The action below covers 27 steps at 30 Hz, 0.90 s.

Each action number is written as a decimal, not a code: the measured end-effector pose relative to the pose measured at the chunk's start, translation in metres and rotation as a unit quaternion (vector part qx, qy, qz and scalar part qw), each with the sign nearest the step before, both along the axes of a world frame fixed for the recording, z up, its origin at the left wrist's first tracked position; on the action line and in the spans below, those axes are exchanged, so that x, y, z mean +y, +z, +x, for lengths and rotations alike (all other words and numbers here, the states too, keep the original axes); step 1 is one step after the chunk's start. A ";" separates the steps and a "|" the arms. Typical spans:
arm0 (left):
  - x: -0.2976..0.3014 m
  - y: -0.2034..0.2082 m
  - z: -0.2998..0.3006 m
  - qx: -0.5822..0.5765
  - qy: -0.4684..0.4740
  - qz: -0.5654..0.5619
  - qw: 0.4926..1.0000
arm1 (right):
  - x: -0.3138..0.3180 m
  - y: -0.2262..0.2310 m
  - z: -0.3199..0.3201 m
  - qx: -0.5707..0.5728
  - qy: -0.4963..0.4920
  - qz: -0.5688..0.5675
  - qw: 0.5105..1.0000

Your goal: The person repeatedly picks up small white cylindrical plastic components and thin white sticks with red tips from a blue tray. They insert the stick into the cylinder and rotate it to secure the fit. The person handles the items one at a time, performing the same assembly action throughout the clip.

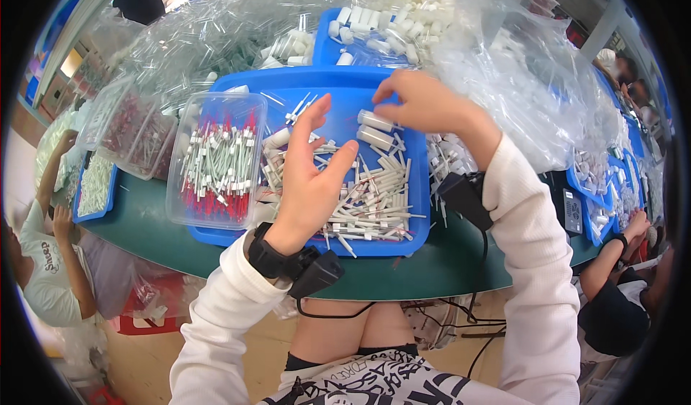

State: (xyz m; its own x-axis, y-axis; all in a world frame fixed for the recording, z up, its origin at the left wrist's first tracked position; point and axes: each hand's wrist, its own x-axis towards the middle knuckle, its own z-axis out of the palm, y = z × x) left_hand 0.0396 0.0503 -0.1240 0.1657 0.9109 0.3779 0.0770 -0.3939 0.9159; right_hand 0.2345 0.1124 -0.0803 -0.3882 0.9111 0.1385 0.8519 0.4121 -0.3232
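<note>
My left hand [314, 178] hovers over the near part of a blue tray [419, 189], its thumb and fingers spread and nothing in them. Below it lies a loose heap of thin white sticks [385, 189], some with red ends. At the tray's far right, my right hand [425, 103] reaches in from the right, fingers bent but apart; I see nothing held. Just by its fingertips lie clear capped tubes [376, 137] on the tray floor. A clear plastic box [175, 182] of white-and-red sticks rests over the tray's left edge.
Behind stands another blue tray [325, 42] with white cylindrical caps [360, 18]. Clear plastic bags [511, 81] bulge at the right, and a pile of clear tubes [209, 38] spreads at the back left. Other people sit at both sides. The green table [151, 207] curves along the front.
</note>
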 end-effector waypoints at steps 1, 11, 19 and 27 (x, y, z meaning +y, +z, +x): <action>-0.001 0.000 -0.001 0.003 0.000 -0.005 1.000 | -0.001 0.015 0.000 0.042 -0.031 -0.051 0.997; 0.001 -0.005 0.004 0.011 -0.031 -0.010 0.999 | 0.100 0.007 0.019 -0.114 -0.053 -0.014 0.992; 0.001 -0.006 0.002 -0.004 -0.041 -0.015 0.999 | 0.097 0.005 0.020 -0.145 -0.102 0.028 0.984; 0.001 -0.006 0.005 -0.012 -0.039 -0.012 0.999 | 0.071 0.023 0.050 -0.026 -0.116 0.192 0.974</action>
